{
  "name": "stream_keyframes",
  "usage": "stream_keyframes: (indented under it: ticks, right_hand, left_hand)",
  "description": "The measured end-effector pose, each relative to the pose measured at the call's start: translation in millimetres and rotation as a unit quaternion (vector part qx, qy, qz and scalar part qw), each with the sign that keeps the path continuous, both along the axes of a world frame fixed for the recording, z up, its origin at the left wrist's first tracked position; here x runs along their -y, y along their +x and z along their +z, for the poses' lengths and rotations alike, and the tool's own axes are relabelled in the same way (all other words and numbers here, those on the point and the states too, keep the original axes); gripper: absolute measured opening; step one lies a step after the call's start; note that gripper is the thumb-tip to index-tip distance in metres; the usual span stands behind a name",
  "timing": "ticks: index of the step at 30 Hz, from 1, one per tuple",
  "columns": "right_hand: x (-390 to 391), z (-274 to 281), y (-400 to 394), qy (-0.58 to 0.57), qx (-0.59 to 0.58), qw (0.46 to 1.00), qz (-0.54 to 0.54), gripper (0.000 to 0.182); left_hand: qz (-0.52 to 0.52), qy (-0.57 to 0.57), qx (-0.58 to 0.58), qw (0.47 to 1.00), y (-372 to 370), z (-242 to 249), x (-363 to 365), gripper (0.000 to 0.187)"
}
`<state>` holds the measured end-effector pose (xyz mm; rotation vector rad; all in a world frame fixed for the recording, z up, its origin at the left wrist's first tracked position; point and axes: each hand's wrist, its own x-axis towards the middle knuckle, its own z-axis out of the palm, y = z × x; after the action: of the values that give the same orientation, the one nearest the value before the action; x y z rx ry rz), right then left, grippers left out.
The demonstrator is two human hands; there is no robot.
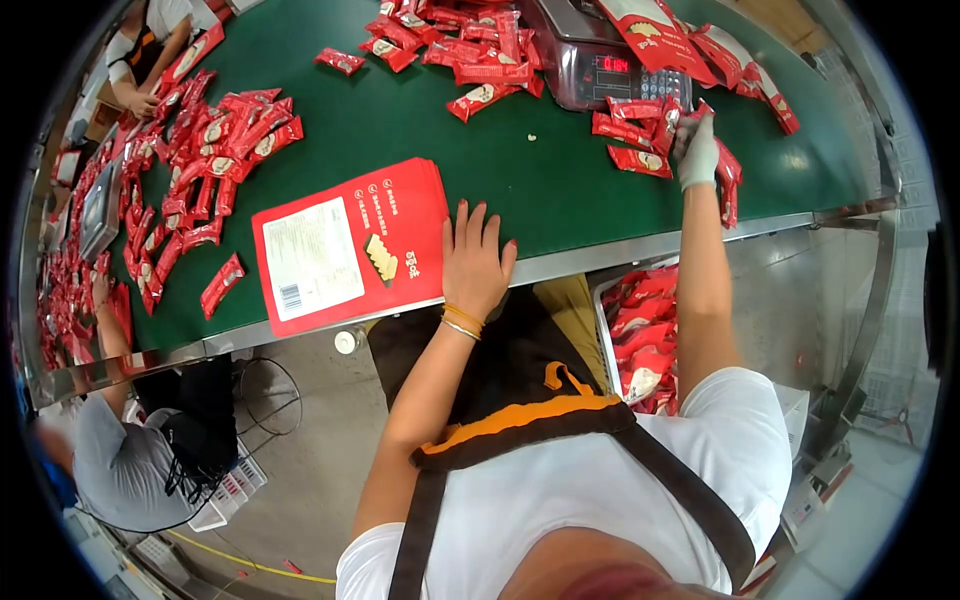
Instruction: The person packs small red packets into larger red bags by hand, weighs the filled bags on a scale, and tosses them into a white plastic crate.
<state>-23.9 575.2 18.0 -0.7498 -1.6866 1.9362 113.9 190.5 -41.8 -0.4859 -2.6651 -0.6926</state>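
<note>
My left hand (477, 260) lies flat at the edge of the green table, fingers spread, beside a stack of flat red bags (405, 205). Its fingertips rest near the bags' right edge. At the right, my right hand (697, 150), in a white glove, has its fingers closed among small red packets (640, 160) in front of the scale (580, 62); which packet it grips is partly hidden. More red packets (729, 185) lie just right of that hand. The scale's display glows red, and a large red bag (655, 38) lies on top of it.
Loose red packets (225, 140) pile up at the left and top centre. A crate (608, 345) of filled red bags stands below the table's metal edge (590, 262). Two co-workers are at the left, one in grey (130, 465). Another scale (98, 210) sits at far left.
</note>
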Motion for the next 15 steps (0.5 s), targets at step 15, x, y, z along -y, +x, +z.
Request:
stream_keyframes:
  ticks: [15]
  right_hand:
    - [100,-73,95,0.320,0.087,0.939,0.092,0.033]
  left_hand:
    - [-0.014,0.021,-0.023,0.999,1,-5,1,0.030]
